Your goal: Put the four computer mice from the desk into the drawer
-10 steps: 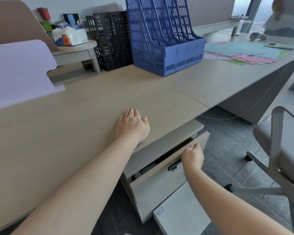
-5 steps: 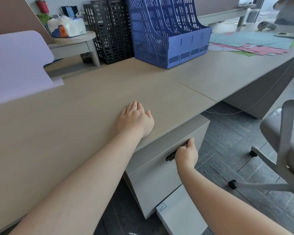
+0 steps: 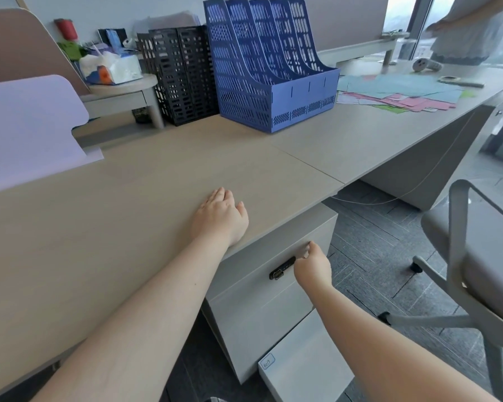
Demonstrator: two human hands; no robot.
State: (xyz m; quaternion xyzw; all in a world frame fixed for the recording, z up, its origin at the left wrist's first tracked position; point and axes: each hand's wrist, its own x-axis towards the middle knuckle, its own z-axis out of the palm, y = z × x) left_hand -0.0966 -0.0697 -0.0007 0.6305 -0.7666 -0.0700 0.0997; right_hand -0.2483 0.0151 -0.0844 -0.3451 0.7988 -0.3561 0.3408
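With the drawer (image 3: 273, 274) shut flush under the counter (image 3: 128, 216), right hand (image 3: 312, 266) sits at its top edge, lower centre of frame; left hand (image 3: 219, 219) lies flat on the counter top.
Right hand loosely curled, fingertips touching the drawer front just right of the black lock (image 3: 282, 267), grasping nothing; left hand spread palm-down, released, bracing near the counter edge; no mice visible on the counter, so they are probably inside the closed drawer, cannot confirm; judged step is finishing the close: press evenly on the front until flush, keep fingers clear of the gap, then let go; small label (image 3: 267, 363) on the pale box at bottom centre carries handwriting, too small to read; no other legible writing.
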